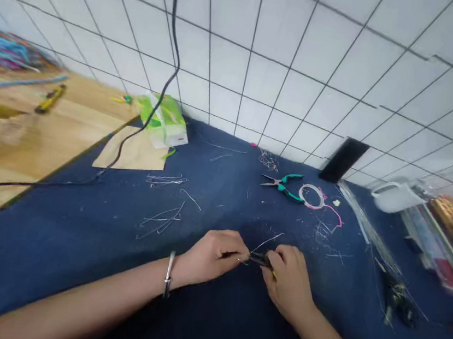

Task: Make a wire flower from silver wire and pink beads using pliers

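Note:
My left hand [216, 253] is closed in a pinch on a thin wire [267, 241]; its free end slants up to the right. In my right hand [289, 279] is a pair of pliers [260, 258] with dark jaws and a bit of yellow on the handle. The jaws point left and meet the wire close to my left fingertips. Most of the handles are hidden by my right fingers. Farther left on the blue table lie bent wire pieces [166, 180] and a second loose group of wires [164, 221].
Teal-handled needle-nose pliers [282, 186] lie beside a white ring coil [311, 197] and a pink wire [338, 216]. Long straight wires [371, 231] run along the right. A black cable [131, 136] crosses a beige sheet [108, 152] and a green packet [164, 120]. A white mug [398, 198] stands far right.

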Available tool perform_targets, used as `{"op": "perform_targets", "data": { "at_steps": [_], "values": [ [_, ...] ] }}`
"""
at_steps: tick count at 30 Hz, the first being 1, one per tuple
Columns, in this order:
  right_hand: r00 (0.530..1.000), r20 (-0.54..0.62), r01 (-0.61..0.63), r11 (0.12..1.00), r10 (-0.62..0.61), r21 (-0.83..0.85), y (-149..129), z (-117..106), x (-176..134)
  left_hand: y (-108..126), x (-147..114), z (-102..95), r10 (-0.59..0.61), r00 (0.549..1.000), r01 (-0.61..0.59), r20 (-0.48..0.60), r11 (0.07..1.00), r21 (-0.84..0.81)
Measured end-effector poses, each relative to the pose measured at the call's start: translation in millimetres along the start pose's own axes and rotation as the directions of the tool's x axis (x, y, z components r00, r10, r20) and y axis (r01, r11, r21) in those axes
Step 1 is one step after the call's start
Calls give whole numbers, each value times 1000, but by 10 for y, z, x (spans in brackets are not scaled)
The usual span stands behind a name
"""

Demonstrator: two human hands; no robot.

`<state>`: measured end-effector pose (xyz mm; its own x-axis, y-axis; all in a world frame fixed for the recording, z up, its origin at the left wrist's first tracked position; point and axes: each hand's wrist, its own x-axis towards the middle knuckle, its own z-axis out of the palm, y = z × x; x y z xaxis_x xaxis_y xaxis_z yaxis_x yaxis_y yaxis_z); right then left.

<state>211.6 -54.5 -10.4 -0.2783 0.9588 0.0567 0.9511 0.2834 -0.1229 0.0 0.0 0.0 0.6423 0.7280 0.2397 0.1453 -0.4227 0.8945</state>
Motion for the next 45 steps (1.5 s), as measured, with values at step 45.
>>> {"op": "perform_targets", "data": {
  "at_steps": [45],
  "values": [
    [997, -73, 19, 997, -14, 71, -53, -43, -29, -6, -30, 79, -321, 930, 362, 176, 729, -581]
  ]
}}
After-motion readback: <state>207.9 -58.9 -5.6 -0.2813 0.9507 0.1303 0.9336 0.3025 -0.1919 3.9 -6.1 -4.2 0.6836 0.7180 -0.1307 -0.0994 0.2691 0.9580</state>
